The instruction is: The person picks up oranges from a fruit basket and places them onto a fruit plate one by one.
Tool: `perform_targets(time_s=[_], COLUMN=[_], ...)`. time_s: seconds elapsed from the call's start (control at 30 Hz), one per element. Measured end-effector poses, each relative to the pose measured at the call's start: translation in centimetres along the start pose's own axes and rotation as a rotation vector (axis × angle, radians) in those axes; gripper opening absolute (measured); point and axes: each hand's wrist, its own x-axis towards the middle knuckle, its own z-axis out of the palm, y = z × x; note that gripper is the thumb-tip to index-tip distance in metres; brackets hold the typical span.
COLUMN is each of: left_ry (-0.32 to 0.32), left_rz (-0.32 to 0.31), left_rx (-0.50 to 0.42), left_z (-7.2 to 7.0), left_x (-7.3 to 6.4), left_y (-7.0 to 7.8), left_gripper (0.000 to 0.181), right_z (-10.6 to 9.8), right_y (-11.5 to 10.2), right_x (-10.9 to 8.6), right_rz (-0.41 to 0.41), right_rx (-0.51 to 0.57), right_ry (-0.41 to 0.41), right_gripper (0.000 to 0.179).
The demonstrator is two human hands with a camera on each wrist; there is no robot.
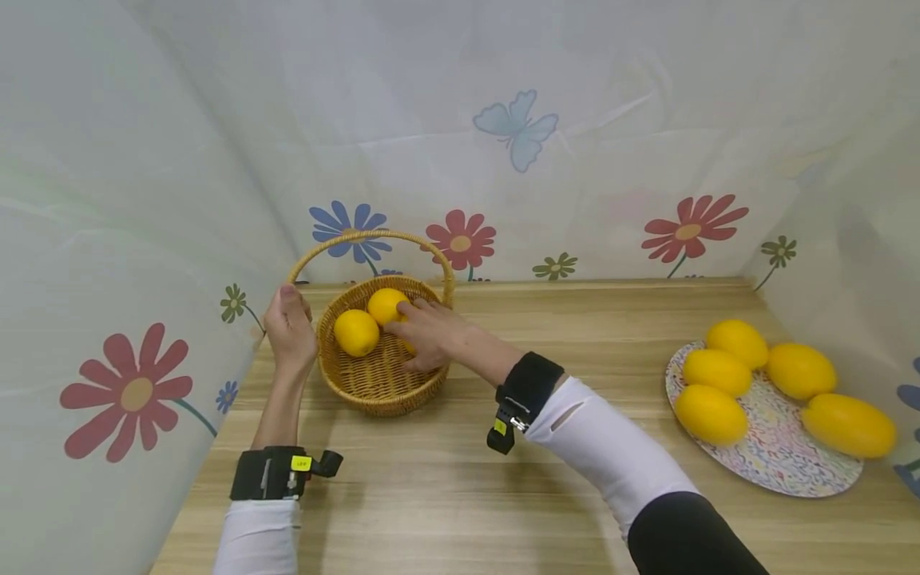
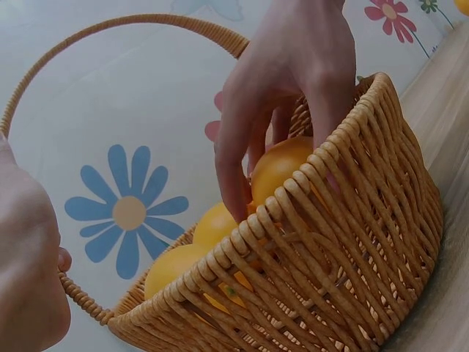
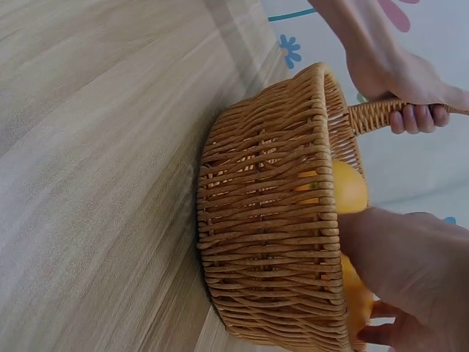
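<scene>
A wicker basket stands on the table with its arched handle up. My left hand grips one side of that handle near its base. Inside the basket, my right hand reaches down with fingers curled round a yellow lemon, which the palm mostly hides in the head view. Two more lemons lie beside it: one at the left, the other at the back.
To the right, a speckled plate bears several lemons along its edges. The wooden tabletop runs up to pale flowered curtains at the back and both sides.
</scene>
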Motion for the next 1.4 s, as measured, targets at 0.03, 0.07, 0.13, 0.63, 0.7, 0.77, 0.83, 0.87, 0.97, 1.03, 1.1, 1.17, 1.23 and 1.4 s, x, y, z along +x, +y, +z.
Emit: perform_targets(time_s=[0.03,0.07,0.13,0.63,0.7,0.77,0.83,0.87,0.97,1.03,1.1,1.17,1.23,1.4], left_ry=[-0.003,-0.006,-0.011,0.007,0.011,0.016,0.019,0.020,0.024,0.024,0.024,0.022,0.021,0.018], left_rz=[0.002,0.004,0.007,0.011,0.008,0.002,-0.001,-0.001,0.002,0.003,0.002,0.003,0.004,0.014], left_rx=[-0.008,-0.013,-0.021,-0.023,-0.018,-0.016,-0.013,-0.014,-0.012,-0.011,-0.011,-0.010,-0.006,-0.004], left_z=[0.0,0.0,-0.1,0.1,0.1,0.1,0.1,0.1,0.1,0.1,0.1,0.2,0.1,0.1], left_x=[0.0,0.1,0.1,0.0,0.0,-0.1,-0.1,-0.1,-0.2,-0.2,-0.1,-0.1,-0.1,-0.1], left_y=[-0.1,-0.2,-0.3,-0.4,-0.4,-0.3,-0.1,0.0,0.3,0.3,0.3,0.2,0.2,0.7], left_gripper=[0.058,0.057,0.056,0.062,0.064,0.066,0.066,0.066,0.064,0.062,0.060,0.059,0.059,0.059], right_z=[0.1,0.1,0.1,0.8,0.8,0.8,0.8,0.8,0.5,0.4,0.2,0.0,-0.1,-0.5], right_y=[0.0,0.0,0.0,0.7,0.8,0.9,0.9,0.9,0.8,0.7,0.6,0.5,0.3,0.1], right_x=[0.1,0.2,0.2,0.4,0.4,0.3,0.2,0.2,-0.1,-0.4,-0.6,-1.0,-1.4,-3.0], right_rz=[-0.001,0.000,0.003,-0.021,-0.031,-0.041,-0.053,-0.059,-0.078,-0.092,-0.103,-0.117,-0.139,-0.209], right_rx=[-0.009,-0.018,-0.027,-0.003,0.007,0.019,0.035,0.047,0.082,0.109,0.140,0.180,0.217,0.277], right_ry=[0.006,0.011,0.018,0.061,0.061,0.070,0.083,0.093,0.126,0.149,0.173,0.201,0.238,0.358], right_gripper=[0.077,0.076,0.070,0.054,0.055,0.055,0.056,0.057,0.060,0.063,0.065,0.067,0.066,0.063])
